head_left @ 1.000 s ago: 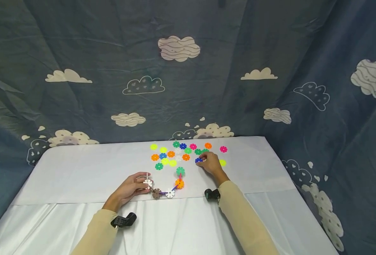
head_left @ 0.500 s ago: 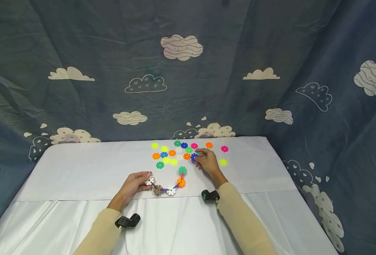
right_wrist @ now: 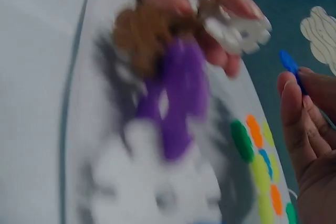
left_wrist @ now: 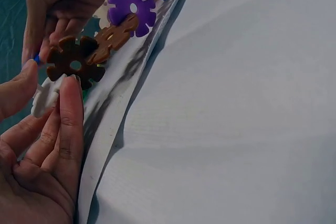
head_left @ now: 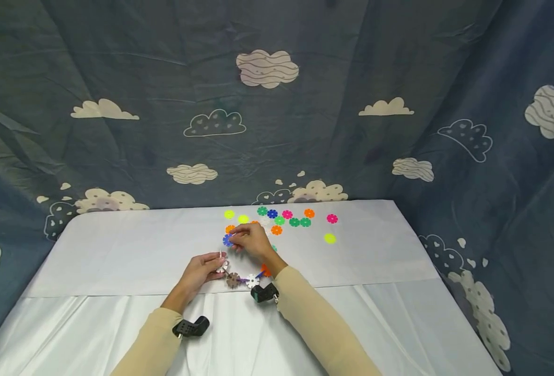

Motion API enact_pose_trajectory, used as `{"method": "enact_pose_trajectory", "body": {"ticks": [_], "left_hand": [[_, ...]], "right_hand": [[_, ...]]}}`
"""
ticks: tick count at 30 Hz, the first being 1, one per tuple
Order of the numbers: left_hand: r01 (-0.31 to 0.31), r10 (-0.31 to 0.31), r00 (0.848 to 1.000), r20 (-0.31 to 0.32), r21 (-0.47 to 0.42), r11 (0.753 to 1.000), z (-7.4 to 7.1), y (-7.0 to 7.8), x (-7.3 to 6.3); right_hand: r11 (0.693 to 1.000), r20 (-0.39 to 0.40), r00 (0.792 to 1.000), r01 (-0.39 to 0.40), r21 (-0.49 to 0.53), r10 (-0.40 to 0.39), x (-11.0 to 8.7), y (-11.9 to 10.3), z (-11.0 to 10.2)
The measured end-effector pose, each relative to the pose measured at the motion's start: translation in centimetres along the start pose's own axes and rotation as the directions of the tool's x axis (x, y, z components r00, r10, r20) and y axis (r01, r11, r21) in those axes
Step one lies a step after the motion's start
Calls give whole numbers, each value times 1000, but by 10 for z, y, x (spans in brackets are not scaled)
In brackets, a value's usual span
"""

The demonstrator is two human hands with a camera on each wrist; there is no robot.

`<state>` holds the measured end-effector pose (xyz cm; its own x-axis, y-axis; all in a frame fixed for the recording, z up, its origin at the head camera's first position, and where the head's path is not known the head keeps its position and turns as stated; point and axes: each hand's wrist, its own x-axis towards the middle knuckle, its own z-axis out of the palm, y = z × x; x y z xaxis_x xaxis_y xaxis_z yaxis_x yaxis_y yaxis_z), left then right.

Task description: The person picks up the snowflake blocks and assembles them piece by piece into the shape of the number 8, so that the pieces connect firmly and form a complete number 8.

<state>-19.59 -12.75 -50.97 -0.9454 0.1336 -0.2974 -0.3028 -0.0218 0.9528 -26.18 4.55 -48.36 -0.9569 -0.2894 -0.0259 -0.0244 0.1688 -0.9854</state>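
My left hand (head_left: pixel 200 272) pinches a white notched disc (left_wrist: pixel 45 97) between thumb and fingers. That disc ends a chain of interlocked flower-shaped discs: brown (left_wrist: pixel 76 62), purple (left_wrist: pixel 132 6), another white disc (head_left: pixel 252 281) and, at the far end, an orange disc (head_left: pixel 266 270) partly behind the right forearm. Just beyond the left hand, my right hand (head_left: pixel 253 240) holds a loose blue disc (head_left: pixel 227 240) by thumb and fingertips. In the right wrist view the blue disc (right_wrist: pixel 290 64) appears edge-on, apart from the white one; the chain is blurred there.
Several loose discs lie toward the back of the white-covered table, among them a pink disc (head_left: pixel 332 219), a yellow disc (head_left: pixel 330 238) and a green disc (head_left: pixel 294 222). A dark cloud-patterned curtain (head_left: pixel 305 146) hangs behind the table.
My right hand has picked up the blue disc from the right of the loose discs and carried it left, close to the left hand. The left hand keeps holding the chain nearly in place.
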Motion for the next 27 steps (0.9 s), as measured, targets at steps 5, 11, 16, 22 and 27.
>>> {"method": "enact_pose_trajectory", "body": {"ticks": [5, 11, 16, 22, 27], "left_hand": [[-19, 20, 1000, 20, -13, 1000, 0, 1, 1], [-18, 18, 1000, 11, 1, 1000, -1, 3, 1], [-13, 13, 1000, 11, -7, 1000, 0, 5, 1], [-19, 20, 1000, 16, -8, 1000, -1, 8, 1], [-15, 15, 1000, 1, -3, 1000, -1, 4, 0]], "right_hand": [[999, -20, 999, -36, -7, 36, 2, -2, 13], [997, -11, 998, -58, -50, 58, 1, -4, 15], [996, 9, 998, -66, -55, 66, 1, -4, 16], [997, 12, 998, -62, -49, 63, 3, -5, 17], [997, 36, 997, -60, -54, 62, 2, -3, 19]]}}
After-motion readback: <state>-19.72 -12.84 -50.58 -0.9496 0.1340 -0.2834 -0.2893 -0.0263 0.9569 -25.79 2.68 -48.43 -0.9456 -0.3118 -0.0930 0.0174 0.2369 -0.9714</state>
